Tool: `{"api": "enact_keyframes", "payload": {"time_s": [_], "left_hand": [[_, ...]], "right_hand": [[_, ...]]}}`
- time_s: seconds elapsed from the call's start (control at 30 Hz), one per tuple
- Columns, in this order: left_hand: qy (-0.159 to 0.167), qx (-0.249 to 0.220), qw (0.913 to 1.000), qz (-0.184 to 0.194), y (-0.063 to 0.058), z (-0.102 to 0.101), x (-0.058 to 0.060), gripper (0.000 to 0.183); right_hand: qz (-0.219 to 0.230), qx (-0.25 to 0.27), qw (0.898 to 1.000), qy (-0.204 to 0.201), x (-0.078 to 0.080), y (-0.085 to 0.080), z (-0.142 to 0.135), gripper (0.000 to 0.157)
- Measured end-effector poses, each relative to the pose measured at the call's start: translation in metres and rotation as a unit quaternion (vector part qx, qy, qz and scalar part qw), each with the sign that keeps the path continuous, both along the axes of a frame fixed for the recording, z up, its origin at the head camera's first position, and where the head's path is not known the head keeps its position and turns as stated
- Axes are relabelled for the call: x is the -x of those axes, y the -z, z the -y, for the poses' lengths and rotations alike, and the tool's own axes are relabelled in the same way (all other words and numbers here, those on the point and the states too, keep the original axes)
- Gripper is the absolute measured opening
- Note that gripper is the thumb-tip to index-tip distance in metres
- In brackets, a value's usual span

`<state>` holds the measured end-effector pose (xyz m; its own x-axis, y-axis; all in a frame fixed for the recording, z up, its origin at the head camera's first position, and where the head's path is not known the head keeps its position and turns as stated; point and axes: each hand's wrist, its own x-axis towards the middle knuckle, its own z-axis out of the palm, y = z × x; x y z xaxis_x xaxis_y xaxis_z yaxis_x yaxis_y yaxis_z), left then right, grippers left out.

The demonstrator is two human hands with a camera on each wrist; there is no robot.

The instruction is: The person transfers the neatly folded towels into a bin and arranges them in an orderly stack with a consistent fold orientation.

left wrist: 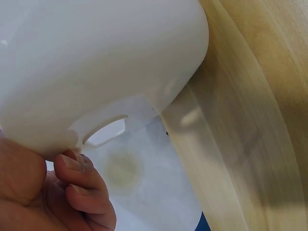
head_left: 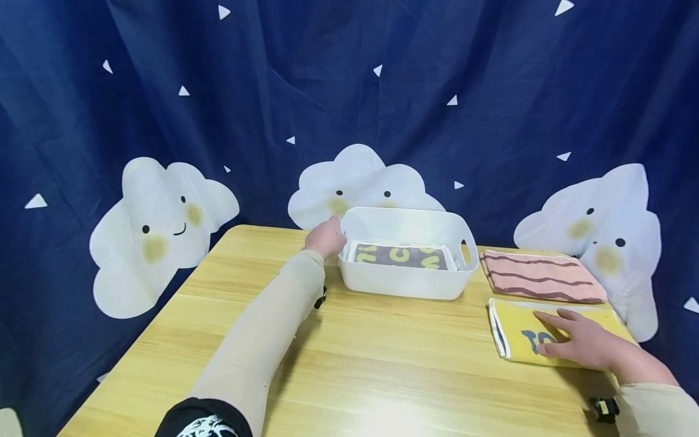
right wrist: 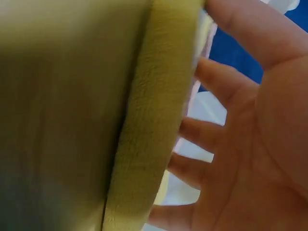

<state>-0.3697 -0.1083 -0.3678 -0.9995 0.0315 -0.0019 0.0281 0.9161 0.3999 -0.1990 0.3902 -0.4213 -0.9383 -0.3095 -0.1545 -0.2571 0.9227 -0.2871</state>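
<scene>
My left hand (head_left: 327,237) grips the rim at the left end of a white plastic basket (head_left: 404,283). In the left wrist view its fingers (left wrist: 89,197) curl at the rim beside the handle slot. Inside the basket lies a folded dark towel (head_left: 412,257) with yellow letters. At the right, my right hand (head_left: 592,345) rests with spread fingers on a folded yellow towel (head_left: 516,318) with blue letters. The right wrist view shows the towel's thick folded edge (right wrist: 154,110) under the fingertips, the palm raised off it.
Behind the yellow towel lies a folded pink towel (head_left: 537,276) with dark wavy stripes, right of the basket. All of it is on a wooden table (head_left: 382,352). A dark blue curtain (head_left: 349,91) with clouds hangs behind the table.
</scene>
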Motion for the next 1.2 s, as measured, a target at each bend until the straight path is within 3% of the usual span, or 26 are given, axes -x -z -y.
{"api": "enact_keyframes", "payload": {"time_s": [0.43,0.8,1.2], "left_hand": [[-0.006,-0.005,0.9998,0.017,0.003,0.003,0.001,0.033],[0.000,-0.011,0.9999,0.013,0.000,0.003,-0.001,0.031],[0.003,-0.016,0.9998,0.013,0.000,0.001,0.000,0.031]], "right_hand": [[-0.031,-0.023,0.999,-0.008,0.000,0.007,0.010,0.076],[-0.045,-0.022,0.998,-0.024,-0.004,0.002,0.043,0.074],[-0.005,-0.065,0.998,-0.011,-0.006,-0.009,0.090,0.086]]}}
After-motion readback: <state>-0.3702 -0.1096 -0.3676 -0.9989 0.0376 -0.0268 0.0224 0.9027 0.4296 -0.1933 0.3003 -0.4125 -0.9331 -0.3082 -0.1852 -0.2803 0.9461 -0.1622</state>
